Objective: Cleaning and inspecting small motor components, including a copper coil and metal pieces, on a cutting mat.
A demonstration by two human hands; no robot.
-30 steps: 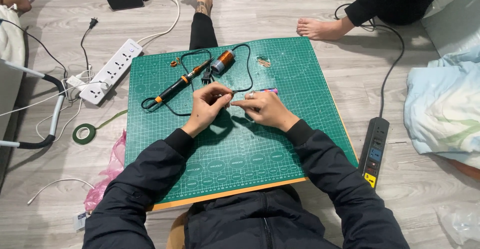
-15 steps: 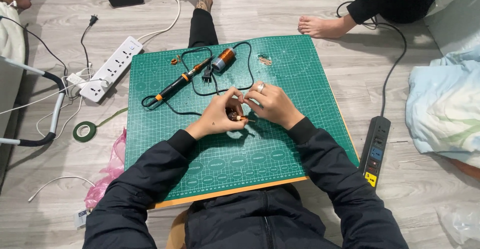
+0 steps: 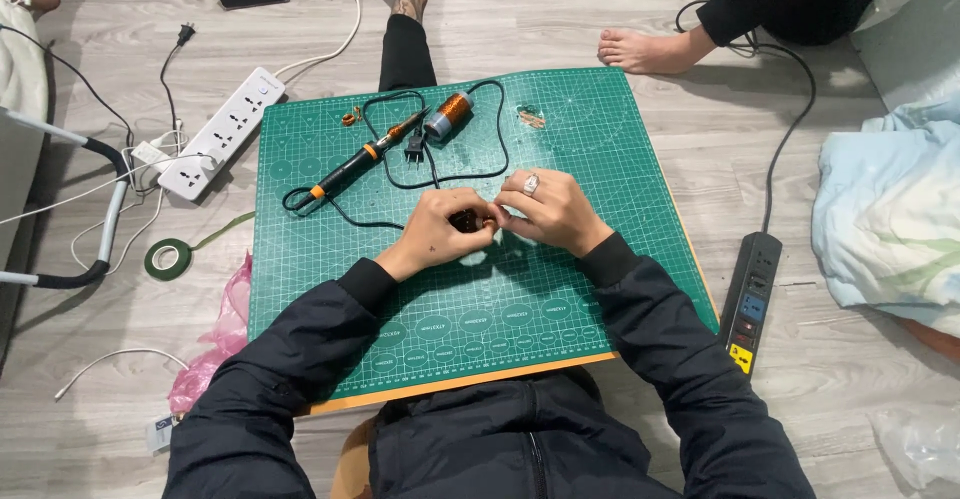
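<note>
Head view, looking down on a green cutting mat [image 3: 470,319] laid on a wooden floor. Both hands are brought together over the middle of the mat. The left hand [image 3: 440,237] is curled, its fingers closed round a small dark object [image 3: 468,222] that is pinched between the two hands; only a dark patch with a coppery glint is shown, and what the object is cannot be told. The right hand [image 3: 550,211], a ring worn on one finger, is closed on the same object from the right, fingertips meeting those of the left hand. Both forearms are covered by black sleeves.

On the far part of the mat, a soldering iron [image 3: 365,156] with a black and orange handle is laid at a slant, its black cord [image 3: 495,134] looped about it. Just right of the iron's tip a spool of copper wire [image 3: 448,114] is seen, lying on its side. Small coppery scraps [image 3: 531,117] are scattered near the far right of the mat.

Left of the mat, a white power strip [image 3: 222,134] and a roll of green tape [image 3: 167,258] are placed on the floor; a pink plastic bag [image 3: 222,329] is touching the mat's near left edge. Right of the mat, a black power strip [image 3: 752,299] is set beside a pale blue blanket [image 3: 890,229]. Another person's bare foot [image 3: 645,54] is rested on the floor beyond the far right corner.
</note>
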